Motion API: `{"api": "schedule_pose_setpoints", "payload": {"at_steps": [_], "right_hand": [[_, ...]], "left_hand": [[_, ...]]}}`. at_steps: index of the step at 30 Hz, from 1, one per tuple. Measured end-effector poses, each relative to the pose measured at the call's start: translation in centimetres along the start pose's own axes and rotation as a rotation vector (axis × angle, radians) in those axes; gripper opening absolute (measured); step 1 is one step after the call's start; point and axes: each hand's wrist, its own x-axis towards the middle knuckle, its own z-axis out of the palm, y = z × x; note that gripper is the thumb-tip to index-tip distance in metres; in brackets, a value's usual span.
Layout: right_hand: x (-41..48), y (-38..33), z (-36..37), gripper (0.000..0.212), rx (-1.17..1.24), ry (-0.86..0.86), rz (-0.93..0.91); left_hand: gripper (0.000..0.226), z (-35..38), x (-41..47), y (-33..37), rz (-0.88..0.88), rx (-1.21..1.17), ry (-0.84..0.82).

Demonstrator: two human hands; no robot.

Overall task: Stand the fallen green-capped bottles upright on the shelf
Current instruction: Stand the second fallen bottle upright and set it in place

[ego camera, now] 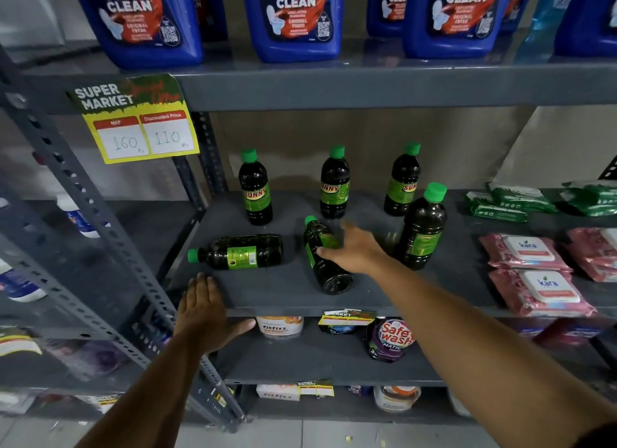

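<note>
Two dark green-capped bottles lie fallen on the grey shelf (287,297). One fallen bottle (238,252) lies on its side with its cap pointing left. The other fallen bottle (322,257) lies with its cap toward the back, and my right hand (354,247) rests on its right side, fingers spread, not closed around it. Three bottles stand upright at the back, at left (255,189), in the middle (334,184) and at right (402,180); a fourth upright bottle (424,227) stands just right of my hand. My left hand (205,310) lies flat on the shelf's front edge, holding nothing.
Pink wipe packs (531,274) and green packs (514,202) fill the shelf's right part. Blue cleaner jugs (293,17) stand on the shelf above. A yellow price tag (140,127) hangs at upper left. A slotted metal upright (86,214) runs down the left. Tubs and pouches sit on the shelf below.
</note>
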Motion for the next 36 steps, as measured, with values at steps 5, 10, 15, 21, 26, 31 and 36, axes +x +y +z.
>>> {"api": "schedule_pose_setpoints", "payload": {"at_steps": [5, 10, 15, 21, 26, 31, 36], "right_hand": [[1.5, -1.3, 2.6, 0.067, 0.134, -0.026, 0.23], [1.7, -1.2, 3.0, 0.085, 0.173, 0.017, 0.261], [-1.4, 2.3, 2.0, 0.066, 0.297, 0.819, -0.03], [-2.6, 11.3, -2.7, 0.106, 0.624, 0.798, -0.033], [-1.2, 15.1, -6.0, 0.099, 0.466, 0.411, 0.078], [-0.6, 13.6, -4.9, 0.072, 0.383, 0.495, 0.092], [-0.5, 14.3, -3.8, 0.099, 0.286, 0.506, 0.17]], "left_hand": [[0.139, -0.7, -0.1, 0.4, -0.008, 0.043, -0.085], [0.139, -0.9, 0.1, 0.5, -0.013, 0.053, -0.12], [0.141, -0.9, 0.1, 0.7, -0.012, 0.048, -0.114], [0.148, -1.0, 0.1, 0.6, -0.007, 0.067, -0.147], [0.15, -1.0, 0.2, 0.8, -0.019, 0.085, -0.162], [0.149, -1.2, -0.1, 0.7, -0.024, 0.086, -0.171], [0.149, -1.1, -0.1, 0.8, -0.027, 0.077, -0.163]]}}
